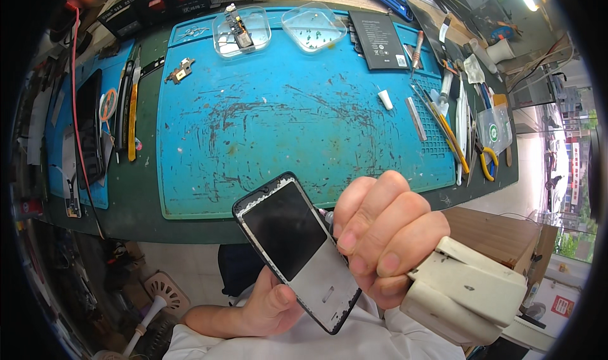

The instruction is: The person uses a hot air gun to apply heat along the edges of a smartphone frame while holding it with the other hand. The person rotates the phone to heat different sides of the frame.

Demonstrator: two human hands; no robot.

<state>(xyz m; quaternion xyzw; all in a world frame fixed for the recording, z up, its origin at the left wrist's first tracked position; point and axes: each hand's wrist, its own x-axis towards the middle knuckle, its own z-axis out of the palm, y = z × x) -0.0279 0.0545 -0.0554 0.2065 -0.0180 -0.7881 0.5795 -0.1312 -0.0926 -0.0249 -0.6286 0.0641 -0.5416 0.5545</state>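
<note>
My left hand [272,306] holds a phone frame [326,277] by its lower left edge, tilted in front of my body at the mat's near edge. The frame has a black rim, a dark recess and a silver-grey section, with ragged whitish marks along the upper rim. Close to its right edge, my right hand [392,230] is closed around a creased cream squeeze tube [468,290], whose bulky end sticks out below the fist. A small tip shows past the fingers beside the frame; the middle of the tube is hidden. A white conical cap [385,100] lies on the mat.
On the blue mat [266,132] are a clear box with phone parts [221,46], a clear tray of screws [313,43], a black battery [379,40] and a small circuit piece [180,72]. Tweezers, yellow-handled pliers [487,164] and other tools line the right; a dark phone panel [90,126] lies left.
</note>
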